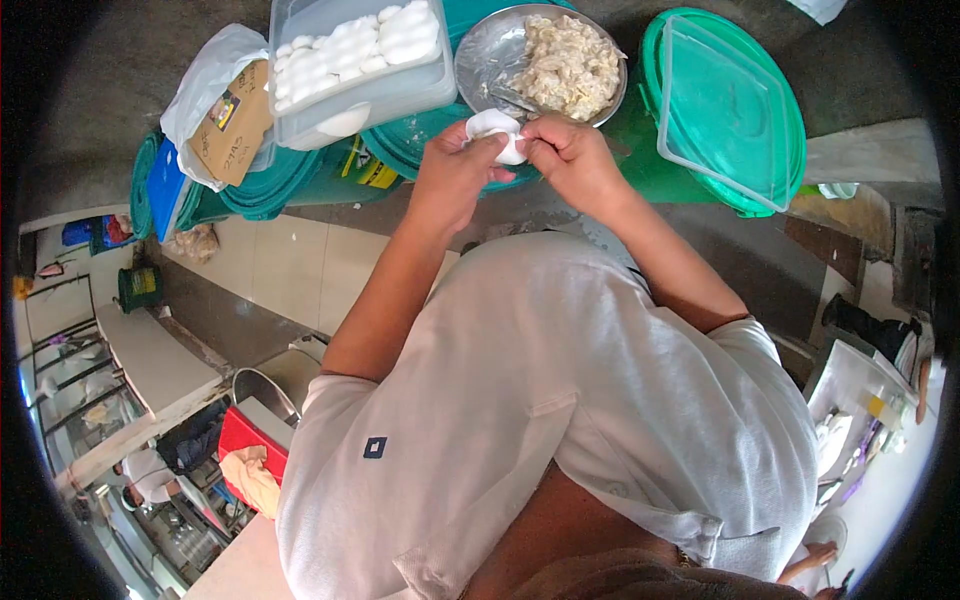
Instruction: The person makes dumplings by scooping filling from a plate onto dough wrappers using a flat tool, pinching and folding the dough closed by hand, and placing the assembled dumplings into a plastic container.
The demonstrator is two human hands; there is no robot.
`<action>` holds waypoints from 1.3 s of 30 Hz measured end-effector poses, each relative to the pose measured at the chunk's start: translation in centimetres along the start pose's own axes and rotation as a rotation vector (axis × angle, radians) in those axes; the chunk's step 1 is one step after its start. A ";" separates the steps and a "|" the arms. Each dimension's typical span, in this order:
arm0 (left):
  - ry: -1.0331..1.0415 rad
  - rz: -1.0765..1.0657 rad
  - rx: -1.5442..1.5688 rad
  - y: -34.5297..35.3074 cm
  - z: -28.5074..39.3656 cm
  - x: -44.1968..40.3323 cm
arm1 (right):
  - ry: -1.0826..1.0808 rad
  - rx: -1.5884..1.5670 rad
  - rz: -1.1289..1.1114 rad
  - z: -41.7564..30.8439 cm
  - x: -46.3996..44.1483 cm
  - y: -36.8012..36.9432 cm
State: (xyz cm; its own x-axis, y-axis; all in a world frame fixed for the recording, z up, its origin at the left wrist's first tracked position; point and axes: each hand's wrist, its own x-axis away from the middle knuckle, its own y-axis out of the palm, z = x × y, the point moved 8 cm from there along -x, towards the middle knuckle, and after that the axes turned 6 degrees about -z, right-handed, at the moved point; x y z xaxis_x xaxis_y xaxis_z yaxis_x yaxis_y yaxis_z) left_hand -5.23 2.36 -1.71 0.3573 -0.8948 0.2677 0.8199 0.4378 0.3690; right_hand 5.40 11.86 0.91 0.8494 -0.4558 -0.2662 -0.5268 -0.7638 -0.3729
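Observation:
A thin, cupped piece of white dough is held up between both hands in front of the steel bowl. My left hand cradles it from the left, with the fingers curled beneath and the thumb at its edge. My right hand pinches its right rim between thumb and fingers. Just behind the hands, the steel bowl holds a pale, chunky filling and a spoon that is partly hidden. At the upper left, a clear plastic tub contains rows of smooth white dough balls.
A clear lid lies on a green-lidded bucket to the right. Teal-lidded buckets stand below the tub. A marked cardboard piece in a white bag is at left. Another person is at lower left.

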 end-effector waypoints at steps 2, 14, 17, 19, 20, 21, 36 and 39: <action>-0.008 0.001 -0.017 0.0 0.0 0.0 | -0.028 0.042 0.048 -0.3 0.0 -0.2; -0.003 0.017 -0.029 -0.7 -0.1 0.2 | 0.032 0.004 0.001 0.4 -0.1 0.6; -0.004 -0.002 -0.061 -0.9 -0.3 0.1 | -0.019 0.012 0.047 -0.1 -0.2 0.5; -0.006 -0.011 -0.077 -1.0 -0.3 0.1 | 0.086 -0.055 0.018 0.4 -0.2 0.8; -0.023 -0.027 -0.091 -0.9 -0.4 0.1 | 0.192 -0.122 -0.008 1.2 -0.1 1.1; -0.040 -0.044 -0.106 -0.9 -0.4 0.2 | 0.192 -0.124 -0.010 1.3 -0.1 1.2; -0.070 -0.037 -0.176 -0.4 0.1 0.4 | 0.122 -0.094 -0.030 0.5 -0.2 0.9; -0.027 0.034 -0.165 -0.5 0.4 0.6 | 0.099 -0.054 -0.081 0.1 -0.2 0.9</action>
State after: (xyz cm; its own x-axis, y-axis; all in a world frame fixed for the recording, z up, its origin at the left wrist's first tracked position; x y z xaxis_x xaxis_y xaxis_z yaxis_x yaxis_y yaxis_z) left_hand -5.65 1.65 -1.38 0.3761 -0.8759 0.3024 0.8703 0.4459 0.2090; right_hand 4.70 11.32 0.52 0.8896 -0.4322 -0.1474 -0.4559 -0.8224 -0.3404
